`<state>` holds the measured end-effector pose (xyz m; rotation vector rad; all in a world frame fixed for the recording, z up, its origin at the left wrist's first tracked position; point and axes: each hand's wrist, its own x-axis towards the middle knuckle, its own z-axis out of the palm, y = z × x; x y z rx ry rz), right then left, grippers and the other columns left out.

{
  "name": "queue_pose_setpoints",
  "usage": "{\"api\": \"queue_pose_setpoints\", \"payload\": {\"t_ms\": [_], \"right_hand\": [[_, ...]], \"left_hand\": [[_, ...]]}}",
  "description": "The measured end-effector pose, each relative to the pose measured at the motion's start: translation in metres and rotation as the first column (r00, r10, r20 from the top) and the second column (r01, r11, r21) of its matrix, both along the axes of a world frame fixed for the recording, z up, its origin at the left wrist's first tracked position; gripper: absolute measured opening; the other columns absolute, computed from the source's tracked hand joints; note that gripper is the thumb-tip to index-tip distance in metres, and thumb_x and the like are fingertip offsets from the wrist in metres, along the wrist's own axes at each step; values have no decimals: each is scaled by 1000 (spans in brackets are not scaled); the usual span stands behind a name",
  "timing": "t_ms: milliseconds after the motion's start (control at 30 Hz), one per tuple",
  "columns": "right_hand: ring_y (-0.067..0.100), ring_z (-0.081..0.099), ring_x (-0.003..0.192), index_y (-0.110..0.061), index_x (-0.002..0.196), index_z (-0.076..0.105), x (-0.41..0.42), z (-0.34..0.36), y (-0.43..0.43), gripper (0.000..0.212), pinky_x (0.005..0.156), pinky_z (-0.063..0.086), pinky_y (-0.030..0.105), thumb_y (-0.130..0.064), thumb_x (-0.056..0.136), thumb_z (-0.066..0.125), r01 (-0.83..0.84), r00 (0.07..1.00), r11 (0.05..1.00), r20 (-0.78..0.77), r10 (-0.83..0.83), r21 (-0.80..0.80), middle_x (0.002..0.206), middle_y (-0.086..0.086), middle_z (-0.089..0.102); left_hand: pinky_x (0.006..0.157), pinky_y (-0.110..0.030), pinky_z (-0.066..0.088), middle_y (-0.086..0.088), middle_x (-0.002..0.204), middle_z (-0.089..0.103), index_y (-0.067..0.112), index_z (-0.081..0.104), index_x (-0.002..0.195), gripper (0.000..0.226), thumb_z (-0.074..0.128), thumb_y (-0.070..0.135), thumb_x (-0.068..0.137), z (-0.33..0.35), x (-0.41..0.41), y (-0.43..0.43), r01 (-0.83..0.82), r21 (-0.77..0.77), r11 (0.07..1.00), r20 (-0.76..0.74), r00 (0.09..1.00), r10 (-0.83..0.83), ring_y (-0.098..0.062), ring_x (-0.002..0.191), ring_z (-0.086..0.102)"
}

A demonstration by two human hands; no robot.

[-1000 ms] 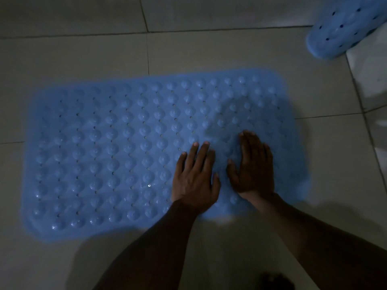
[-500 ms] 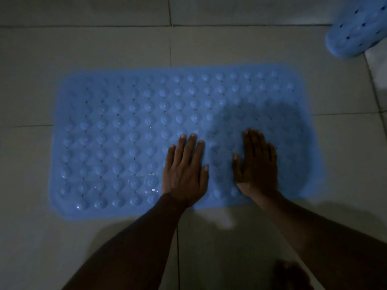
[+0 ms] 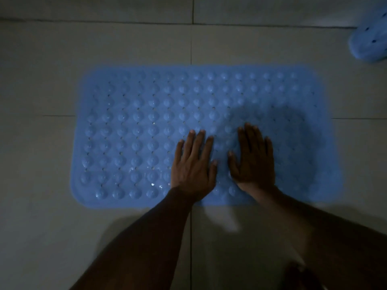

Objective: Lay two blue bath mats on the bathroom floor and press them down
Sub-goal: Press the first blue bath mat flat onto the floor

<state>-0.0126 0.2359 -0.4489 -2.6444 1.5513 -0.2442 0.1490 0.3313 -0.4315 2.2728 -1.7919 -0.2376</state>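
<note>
Blue studded rubber bath mat (image 3: 146,132) flat on the pale tiled floor (image 3: 41,164), my left hand (image 3: 193,170) and right hand (image 3: 254,162) palm-down near its front edge, fingers straight, holding nothing; I should lean weight through both palms, then work outward.

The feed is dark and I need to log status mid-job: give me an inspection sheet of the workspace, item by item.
Surface: tiled floor, pale, grout lines showing.
Job's things: mat lies flat on the floor; second mat at top right, cut off by the frame, looks curled, not laid.
Clutter: nothing seen.
Grippers: left hand and right hand lie palms down, fingers straight, side by side on the mat by its near edge.
Cables: nothing seen.
Surroundings: dim light; a shadow falls on the mat beyond the hands.
</note>
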Motion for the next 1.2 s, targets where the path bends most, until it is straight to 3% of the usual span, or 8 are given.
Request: {"api": "queue_pose_setpoints", "payload": {"t_ms": [100,267,433,633,767,1067,1200], "right_hand": [[27,21,156,-14,159,31,2,0,0,72,125,17,52,-50,98,36,-5,999,1000,-32,5,10,168,8,23],[27,20,156,-10,159,31,7,4,7,70,124,17,56,-48,99,36,32,998,999,-53,-32,2,168,11,25],[28,22,155,-7,158,33,39,9,31,69,124,17,57,-45,101,36,-8,999,1000,34,8,-17,166,13,28],[26,14,158,-11,160,29,46,-1,38,72,126,13,55,-52,101,32,-54,997,998,-61,55,23,169,11,22],[25,12,158,-14,161,25,46,-2,39,72,126,11,55,-51,100,33,-46,996,999,-77,48,29,170,10,18],[30,26,154,-6,155,38,80,8,47,65,123,18,59,-41,100,41,-30,999,998,23,31,-62,164,16,33],[29,27,154,-8,156,37,95,0,53,67,122,23,57,-44,100,40,-19,1000,998,23,21,-52,164,14,34]], "left_hand": [[128,-51,13,-11,169,26,16,35,160,65,34,48,103,-1,21,8,-8,8,1000,53,999,8,-30,159,15],[129,-50,6,-8,173,15,21,31,162,70,32,56,102,-7,36,12,-47,79,996,18,999,45,-29,161,6],[129,-49,5,-8,174,12,21,28,163,70,31,55,103,-5,37,15,-48,93,995,1,999,48,-28,161,3],[127,-52,17,-11,169,29,15,40,158,65,36,47,102,-4,41,22,-51,2,999,-36,998,51,-31,158,20],[127,-53,18,-11,170,25,17,35,160,66,33,50,103,-2,59,38,-92,34,995,7,996,92,-31,159,15],[129,-50,9,-8,172,18,18,29,162,67,34,52,105,-5,63,40,-87,91,992,-22,996,89,-27,161,6],[126,-53,20,-13,166,34,13,42,156,62,39,43,102,0,70,46,-137,-15,990,-83,987,136,-31,157,23]]}}
